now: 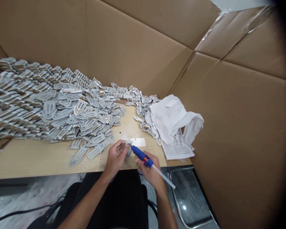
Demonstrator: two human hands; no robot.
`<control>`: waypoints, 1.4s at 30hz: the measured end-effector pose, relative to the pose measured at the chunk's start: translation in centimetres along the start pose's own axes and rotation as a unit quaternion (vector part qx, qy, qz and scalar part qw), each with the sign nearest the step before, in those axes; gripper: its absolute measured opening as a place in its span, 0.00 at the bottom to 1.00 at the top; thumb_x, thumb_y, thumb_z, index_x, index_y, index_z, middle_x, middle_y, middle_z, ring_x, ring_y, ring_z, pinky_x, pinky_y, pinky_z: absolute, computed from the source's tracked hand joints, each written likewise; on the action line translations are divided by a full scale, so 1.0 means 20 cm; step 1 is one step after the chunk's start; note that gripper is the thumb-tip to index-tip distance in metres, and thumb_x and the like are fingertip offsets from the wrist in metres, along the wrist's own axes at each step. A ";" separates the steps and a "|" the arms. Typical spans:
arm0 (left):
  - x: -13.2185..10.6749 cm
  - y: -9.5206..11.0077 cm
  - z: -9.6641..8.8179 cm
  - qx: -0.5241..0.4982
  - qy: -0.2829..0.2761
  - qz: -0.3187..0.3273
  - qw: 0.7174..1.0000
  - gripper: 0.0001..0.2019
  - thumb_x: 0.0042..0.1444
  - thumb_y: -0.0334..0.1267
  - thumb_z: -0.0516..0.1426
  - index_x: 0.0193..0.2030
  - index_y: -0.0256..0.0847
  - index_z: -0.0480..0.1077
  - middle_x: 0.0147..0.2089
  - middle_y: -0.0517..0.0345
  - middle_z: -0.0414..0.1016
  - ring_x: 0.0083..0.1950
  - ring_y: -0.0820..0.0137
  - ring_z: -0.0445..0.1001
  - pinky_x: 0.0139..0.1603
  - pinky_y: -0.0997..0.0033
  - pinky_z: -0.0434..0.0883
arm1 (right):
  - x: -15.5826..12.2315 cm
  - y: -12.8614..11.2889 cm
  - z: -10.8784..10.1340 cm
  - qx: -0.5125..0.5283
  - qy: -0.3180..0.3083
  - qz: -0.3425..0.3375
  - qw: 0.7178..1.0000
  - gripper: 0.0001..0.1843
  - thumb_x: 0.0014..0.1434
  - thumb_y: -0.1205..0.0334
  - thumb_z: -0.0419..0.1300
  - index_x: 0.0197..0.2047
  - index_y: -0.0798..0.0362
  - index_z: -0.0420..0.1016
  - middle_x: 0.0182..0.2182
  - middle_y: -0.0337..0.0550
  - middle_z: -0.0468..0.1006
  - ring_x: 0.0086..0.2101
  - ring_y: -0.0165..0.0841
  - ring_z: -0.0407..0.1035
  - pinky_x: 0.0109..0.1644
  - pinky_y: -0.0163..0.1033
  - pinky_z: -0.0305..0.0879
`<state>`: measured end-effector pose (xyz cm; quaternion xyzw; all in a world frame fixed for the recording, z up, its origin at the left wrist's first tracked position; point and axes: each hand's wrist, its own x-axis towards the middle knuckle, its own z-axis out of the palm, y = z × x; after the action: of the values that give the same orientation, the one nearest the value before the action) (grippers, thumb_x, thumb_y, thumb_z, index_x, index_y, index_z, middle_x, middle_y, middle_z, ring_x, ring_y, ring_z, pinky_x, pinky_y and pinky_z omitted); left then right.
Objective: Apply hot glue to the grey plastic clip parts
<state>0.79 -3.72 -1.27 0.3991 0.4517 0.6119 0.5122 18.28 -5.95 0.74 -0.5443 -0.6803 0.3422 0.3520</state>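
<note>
Grey cutout [128, 149], at six o'clock of the surface [38, 159], is pinched in the closed grip of the left hand [116, 156]. It is judged light, stiff and brittle, best held by its edges. Glue gun [141, 156] is clasped by the right hand [150, 170].

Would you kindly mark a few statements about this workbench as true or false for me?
1. The right hand holds a blue glue gun. True.
2. The left hand is empty. False: it holds a small grey piece at the gun's tip.
3. The big pile of grey pieces covers the left part of the table. True.
4. The crumpled white paper lies left of that pile. False: it lies to its right, near the side wall.
5. The walls around the table are metal. False: they are brown cardboard.
</note>
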 end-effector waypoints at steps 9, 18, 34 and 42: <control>0.00 0.00 0.00 0.004 -0.002 0.004 1.000 0.13 0.59 0.46 0.65 0.34 0.40 0.71 0.30 0.60 0.71 0.32 0.71 0.70 0.34 0.75 0.67 | 0.01 -0.04 -0.01 -0.024 0.007 -0.011 1.000 0.25 0.63 0.42 0.66 0.27 0.52 0.67 0.22 0.34 0.63 0.25 0.28 0.55 0.28 0.35 0.53; 0.00 0.00 0.00 0.007 -0.001 -0.002 1.000 0.14 0.58 0.47 0.66 0.33 0.41 0.70 0.29 0.61 0.69 0.31 0.72 0.68 0.33 0.75 0.67 | 0.01 -0.03 0.00 -0.038 0.014 -0.016 0.999 0.24 0.64 0.41 0.65 0.27 0.52 0.71 0.22 0.35 0.64 0.25 0.29 0.56 0.28 0.35 0.54; -0.02 0.00 0.01 0.041 -0.001 -0.002 0.999 0.18 0.58 0.50 0.65 0.31 0.42 0.62 0.27 0.66 0.61 0.26 0.75 0.62 0.26 0.77 0.60 | -0.06 -0.05 0.05 -0.087 0.032 -0.092 0.991 0.18 0.68 0.48 0.63 0.32 0.50 0.69 0.30 0.39 0.73 0.29 0.33 0.69 0.35 0.37 0.63; 0.24 0.32 -0.27 0.244 0.185 0.128 0.943 0.13 0.56 0.47 0.66 0.40 0.40 0.77 0.37 0.52 0.80 0.38 0.62 0.79 0.42 0.66 0.74 | -0.07 0.17 -0.03 0.125 0.125 0.079 0.981 0.24 0.64 0.37 0.63 0.31 0.49 0.72 0.20 0.38 0.71 0.19 0.33 0.65 0.22 0.39 0.63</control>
<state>-6.73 -0.18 3.63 0.4464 0.6187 0.6065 0.2238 20.75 -6.75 -1.88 -0.5869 -0.5376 0.3805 0.4711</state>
